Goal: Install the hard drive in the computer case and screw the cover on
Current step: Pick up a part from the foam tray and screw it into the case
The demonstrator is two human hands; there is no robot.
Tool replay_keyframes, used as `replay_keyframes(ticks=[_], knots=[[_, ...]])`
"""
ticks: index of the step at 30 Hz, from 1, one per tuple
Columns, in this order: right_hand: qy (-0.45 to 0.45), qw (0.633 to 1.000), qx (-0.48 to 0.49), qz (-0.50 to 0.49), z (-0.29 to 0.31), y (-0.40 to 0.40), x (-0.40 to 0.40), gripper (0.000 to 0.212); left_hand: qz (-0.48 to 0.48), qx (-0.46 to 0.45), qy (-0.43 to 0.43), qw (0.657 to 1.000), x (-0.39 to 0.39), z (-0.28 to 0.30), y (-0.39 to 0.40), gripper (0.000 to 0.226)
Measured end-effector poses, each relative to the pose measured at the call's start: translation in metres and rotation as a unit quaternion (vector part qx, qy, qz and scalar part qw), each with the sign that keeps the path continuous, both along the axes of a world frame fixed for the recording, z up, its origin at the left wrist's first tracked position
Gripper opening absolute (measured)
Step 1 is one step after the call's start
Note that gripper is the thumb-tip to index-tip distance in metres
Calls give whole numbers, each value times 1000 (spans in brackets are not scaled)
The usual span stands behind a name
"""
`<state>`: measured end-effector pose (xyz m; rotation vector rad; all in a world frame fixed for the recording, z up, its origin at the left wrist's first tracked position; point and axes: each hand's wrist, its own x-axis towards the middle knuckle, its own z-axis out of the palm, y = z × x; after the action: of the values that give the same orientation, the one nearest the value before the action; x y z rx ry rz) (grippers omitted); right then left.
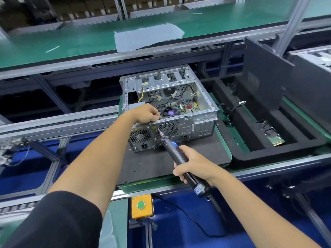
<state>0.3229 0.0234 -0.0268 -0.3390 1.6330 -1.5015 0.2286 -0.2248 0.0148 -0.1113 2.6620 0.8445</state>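
Your right hand [193, 165] is wrapped firmly around the black body of an electric screwdriver [176, 153], which slants up and to the left. Its metal tip touches the rear panel of the computer case [197, 126], right at the upper left edge of the round fan grille. Your left hand [147, 113] reaches further forward, fingers curled over the near top edge of the case, just above and to the left of the screwdriver tip.

The case lies on its side with the open side up, so the motherboard and loose cables show inside. It sits on a dark mat [161, 161] on the desk. To the right, well apart from both hands, a black foam tray [250, 158] holds a hard drive [274, 136] in a recess. The dark side cover [261, 76] stands upright behind that tray. Near you, below your right hand, a yellow box with a green button [141, 205] is fixed to the desk edge.
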Motion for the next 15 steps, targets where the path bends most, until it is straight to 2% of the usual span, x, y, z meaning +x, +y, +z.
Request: replay_keyframes(ticks=[3, 7, 11, 15], knots=[[-3, 1000, 4, 1, -4, -7, 4, 43, 16, 20, 32, 999, 5, -8, -2, 16], [-8, 1000, -2, -14, -7, -13, 5, 40, 44, 70, 52, 995, 10, -13, -2, 28], [-11, 1000, -7, -26, -7, -16, 3, 38, 75, 102, 52, 991, 12, -15, -3, 18], [-11, 1000, -2, -15, -6, -21, 2, 41, 89, 113, 50, 988, 13, -16, -2, 20]])
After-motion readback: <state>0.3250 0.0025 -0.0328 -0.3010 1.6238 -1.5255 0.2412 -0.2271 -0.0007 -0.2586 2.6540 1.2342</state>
